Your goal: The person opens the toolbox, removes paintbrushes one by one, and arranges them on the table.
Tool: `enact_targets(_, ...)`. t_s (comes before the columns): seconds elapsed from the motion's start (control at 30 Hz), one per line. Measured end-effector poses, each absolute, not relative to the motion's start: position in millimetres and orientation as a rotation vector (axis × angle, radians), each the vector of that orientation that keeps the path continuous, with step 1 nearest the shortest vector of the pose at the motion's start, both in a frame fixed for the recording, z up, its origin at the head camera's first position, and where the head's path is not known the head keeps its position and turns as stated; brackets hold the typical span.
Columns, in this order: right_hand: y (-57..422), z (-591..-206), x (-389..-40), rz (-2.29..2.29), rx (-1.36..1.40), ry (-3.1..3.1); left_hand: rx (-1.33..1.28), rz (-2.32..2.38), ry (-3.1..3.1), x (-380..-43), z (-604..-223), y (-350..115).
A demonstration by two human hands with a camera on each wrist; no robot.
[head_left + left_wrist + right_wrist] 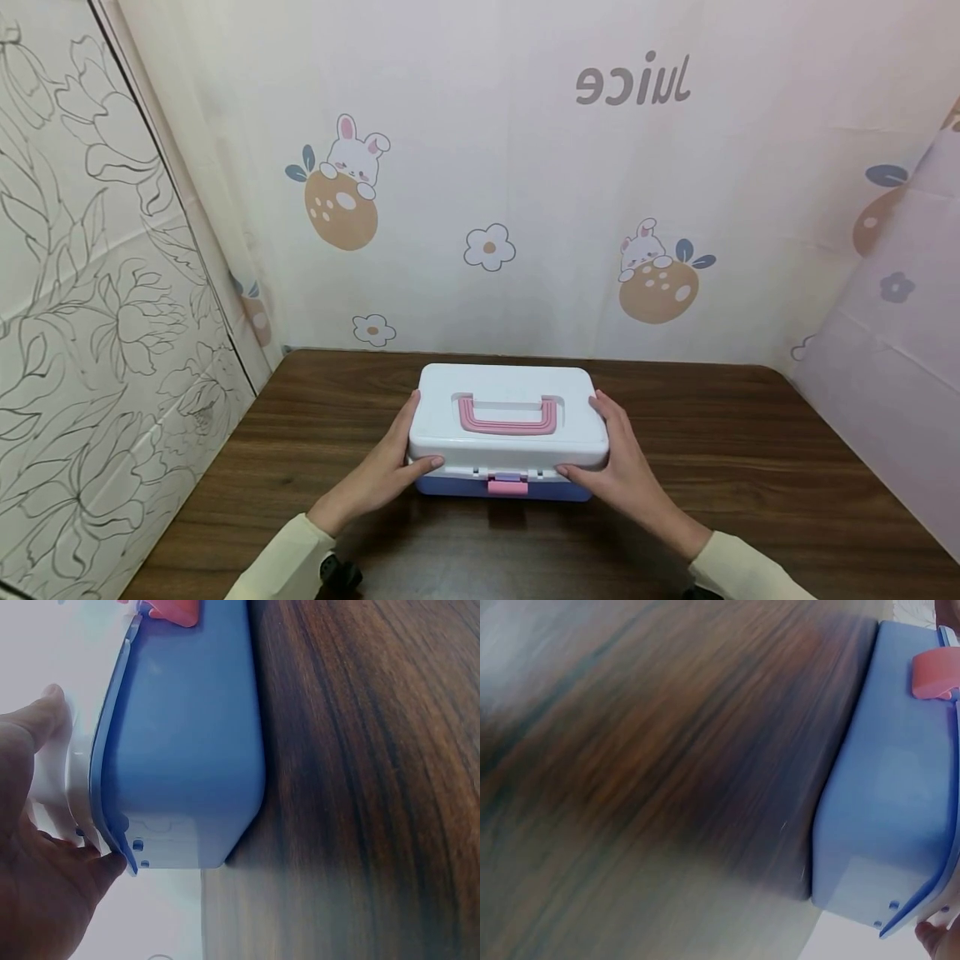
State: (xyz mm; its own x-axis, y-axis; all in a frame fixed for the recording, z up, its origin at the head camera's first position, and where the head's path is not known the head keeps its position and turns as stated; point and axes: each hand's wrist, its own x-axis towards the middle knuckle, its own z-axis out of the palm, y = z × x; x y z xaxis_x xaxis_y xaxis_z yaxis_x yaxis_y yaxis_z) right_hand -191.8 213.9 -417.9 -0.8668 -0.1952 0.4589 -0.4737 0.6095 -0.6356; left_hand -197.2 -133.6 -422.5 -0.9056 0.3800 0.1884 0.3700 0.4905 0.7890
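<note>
A plastic storage box (517, 467) with a white lid and a blue base is on the table, its front facing me. A pink carry handle (507, 427) lies folded flat on the lid, and a pink latch (507, 487) hangs down over the front. My left hand (390, 454) grips the left end of the box, thumb on the front of the lid and fingers round the side. Gripping the right end the same way is my right hand (621, 458). In the left wrist view, fingertips (109, 866) reach the rim between lid and base.
The brown wood-grain table (750, 467) stretches out on both sides of the box. Behind it hangs a pale curtain (487, 167) printed with rabbits and fruit. A white panel with flower line drawings (97, 333) borders the left side.
</note>
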Motion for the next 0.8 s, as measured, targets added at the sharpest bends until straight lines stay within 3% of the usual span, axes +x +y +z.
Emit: enact_targets(0.8,220.0,-420.4,-192.0,1.031,0.595,-2.446,0.699,1.424,2.723,-196.6,-421.9,-133.7)
